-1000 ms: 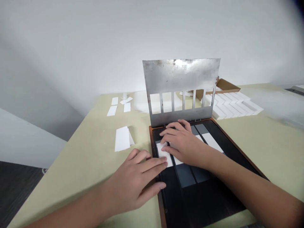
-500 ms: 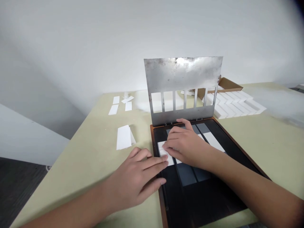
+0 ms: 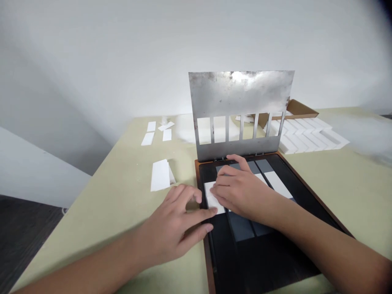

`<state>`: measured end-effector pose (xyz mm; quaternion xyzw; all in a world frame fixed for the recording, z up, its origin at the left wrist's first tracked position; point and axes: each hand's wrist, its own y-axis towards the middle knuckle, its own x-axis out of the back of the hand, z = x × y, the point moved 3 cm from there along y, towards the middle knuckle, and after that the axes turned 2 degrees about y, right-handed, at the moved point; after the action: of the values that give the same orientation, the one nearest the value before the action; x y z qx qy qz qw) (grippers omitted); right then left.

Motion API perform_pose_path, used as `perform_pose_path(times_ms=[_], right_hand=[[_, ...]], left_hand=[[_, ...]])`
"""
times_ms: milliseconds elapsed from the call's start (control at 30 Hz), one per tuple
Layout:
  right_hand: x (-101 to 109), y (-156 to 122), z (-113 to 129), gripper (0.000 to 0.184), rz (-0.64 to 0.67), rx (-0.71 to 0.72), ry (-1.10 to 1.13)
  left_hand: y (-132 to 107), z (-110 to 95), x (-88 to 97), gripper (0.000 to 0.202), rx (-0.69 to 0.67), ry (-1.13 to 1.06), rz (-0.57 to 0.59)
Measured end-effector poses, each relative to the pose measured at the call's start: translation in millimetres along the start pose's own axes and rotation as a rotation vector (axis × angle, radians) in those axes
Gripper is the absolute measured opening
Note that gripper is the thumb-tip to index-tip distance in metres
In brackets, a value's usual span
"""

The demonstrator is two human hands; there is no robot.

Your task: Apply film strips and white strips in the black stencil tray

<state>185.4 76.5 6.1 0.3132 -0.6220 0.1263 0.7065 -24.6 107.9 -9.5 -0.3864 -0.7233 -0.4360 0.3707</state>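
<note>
White strip point(image 3: 211, 198), upright slotted steel plate point(image 3: 241, 96) behind

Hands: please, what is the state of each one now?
Left hand: half open, at the white strip's edge; grip cannot be told.
Right hand: open, fingers flat on that strip.

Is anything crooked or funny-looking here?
Yes. The white strip under the right hand, beside the left hand, lies slanted across the dark tray, not along its gray bands. The steel plate also looks odd: blotchy and stained.
</note>
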Motion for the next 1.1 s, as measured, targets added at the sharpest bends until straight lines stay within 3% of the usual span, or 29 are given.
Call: perform_pose_path(times_ms=[867, 1000, 1100], right_hand=[[-2, -1, 1, 0.025, 0.001, 0.002, 0.054], [11, -2, 5, 0.029, 0.041, -0.014, 0.206], [39, -3, 1, 0.039, 0.039, -0.071, 0.390]], left_hand=[[2, 2, -1.8, 0.028, 0.006, 0.043, 0.072], [3, 4, -5.0, 0.021, -0.002, 0.048, 0.107], [4, 3, -5.1, 0.022, -0.029, 0.032, 0.081]])
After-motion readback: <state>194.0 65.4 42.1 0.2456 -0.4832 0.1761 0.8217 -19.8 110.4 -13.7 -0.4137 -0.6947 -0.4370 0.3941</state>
